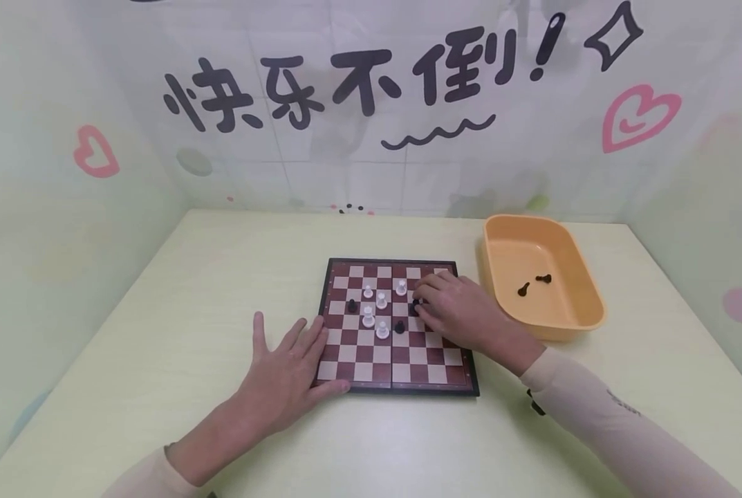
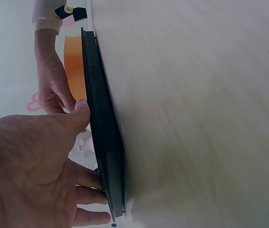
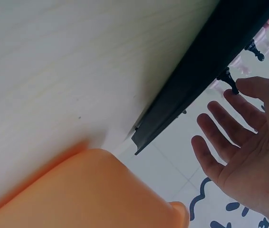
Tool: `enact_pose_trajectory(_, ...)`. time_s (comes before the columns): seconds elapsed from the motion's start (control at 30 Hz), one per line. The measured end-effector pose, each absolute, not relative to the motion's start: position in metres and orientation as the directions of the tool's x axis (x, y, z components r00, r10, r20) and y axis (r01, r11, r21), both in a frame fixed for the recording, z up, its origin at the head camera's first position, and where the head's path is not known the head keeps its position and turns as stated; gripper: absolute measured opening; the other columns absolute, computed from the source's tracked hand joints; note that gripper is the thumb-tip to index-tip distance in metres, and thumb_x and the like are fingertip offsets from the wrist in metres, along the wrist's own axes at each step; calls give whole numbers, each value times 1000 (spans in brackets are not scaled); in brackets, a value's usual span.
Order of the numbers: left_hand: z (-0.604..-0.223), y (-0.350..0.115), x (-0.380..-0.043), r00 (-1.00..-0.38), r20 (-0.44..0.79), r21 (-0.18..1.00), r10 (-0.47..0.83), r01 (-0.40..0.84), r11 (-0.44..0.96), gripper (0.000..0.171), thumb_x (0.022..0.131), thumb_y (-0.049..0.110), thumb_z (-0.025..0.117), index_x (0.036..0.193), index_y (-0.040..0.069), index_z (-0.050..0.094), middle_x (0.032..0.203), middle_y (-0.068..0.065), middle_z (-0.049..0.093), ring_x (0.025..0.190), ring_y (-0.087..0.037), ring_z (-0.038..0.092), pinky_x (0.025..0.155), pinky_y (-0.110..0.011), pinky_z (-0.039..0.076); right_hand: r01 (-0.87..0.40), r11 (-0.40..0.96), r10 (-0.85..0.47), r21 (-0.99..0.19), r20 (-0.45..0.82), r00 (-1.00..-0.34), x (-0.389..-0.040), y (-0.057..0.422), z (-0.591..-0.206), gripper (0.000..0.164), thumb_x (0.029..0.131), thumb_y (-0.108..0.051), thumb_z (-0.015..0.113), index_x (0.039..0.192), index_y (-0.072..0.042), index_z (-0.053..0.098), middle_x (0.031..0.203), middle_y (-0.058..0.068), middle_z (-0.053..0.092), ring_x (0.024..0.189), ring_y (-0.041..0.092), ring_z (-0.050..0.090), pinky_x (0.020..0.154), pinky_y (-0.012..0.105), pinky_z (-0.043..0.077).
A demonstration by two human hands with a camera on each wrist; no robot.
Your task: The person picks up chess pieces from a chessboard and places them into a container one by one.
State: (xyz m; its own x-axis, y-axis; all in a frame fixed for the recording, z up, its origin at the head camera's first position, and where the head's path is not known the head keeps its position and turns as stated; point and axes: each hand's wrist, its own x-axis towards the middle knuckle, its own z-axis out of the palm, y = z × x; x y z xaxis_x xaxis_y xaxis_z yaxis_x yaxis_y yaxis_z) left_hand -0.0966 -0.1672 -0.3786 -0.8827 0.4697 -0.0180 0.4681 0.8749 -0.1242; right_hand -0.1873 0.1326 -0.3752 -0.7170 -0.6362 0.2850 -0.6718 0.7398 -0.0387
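A chessboard (image 1: 352, 373) in dark red and white squares lies on the table, with several white chess pieces (image 1: 368, 317) standing near its middle. Two black chess pieces, one at the left (image 1: 353, 305) and one near the centre (image 1: 399, 327), stand among them. My right hand (image 1: 460, 311) reaches over the board's right side; its thumb and index finger pinch the top of a black chess piece (image 3: 228, 80), while the other fingers are spread. My left hand (image 1: 283, 380) rests along the board's left edge with fingers extended, the thumb touching the front edge.
An orange plastic bin (image 1: 585, 315) stands to the right of the board, with two black chess pieces (image 1: 543, 279) lying inside. White walls (image 1: 283, 180) with printed writing and hearts border the pale table (image 1: 234, 277) at the back and sides.
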Motion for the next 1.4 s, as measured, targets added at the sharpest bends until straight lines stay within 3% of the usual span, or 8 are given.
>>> enact_pose_trajectory(0.83,-380,-167,-96,-884,5,-91,468,466,880,91,96,73,41,149,-1,49,160,-16,37,144,-37,36,106,-76,-12,-661,749,-628,-46,271,-730,-188,131,-375,21,98,-22,69,112,-7,74,117,8,69,111,27,62,91,45,54)
enact_pose_trajectory(1.23,-379,-167,-97,-884,-16,-110,467,465,878,92,97,74,39,149,0,48,160,-16,36,145,-36,35,106,-77,-12,-680,729,-620,-84,341,-707,-190,136,-365,22,97,-17,69,114,-4,73,118,10,69,113,29,63,91,46,54)
enact_pose_trajectory(1.4,-379,-166,-97,-883,-24,-113,468,467,877,91,97,73,41,150,-1,48,160,-16,36,145,-36,36,106,-77,-11,-660,744,-598,-101,340,-726,-189,142,-358,23,98,-18,67,115,-3,71,117,11,69,111,30,62,92,48,53)
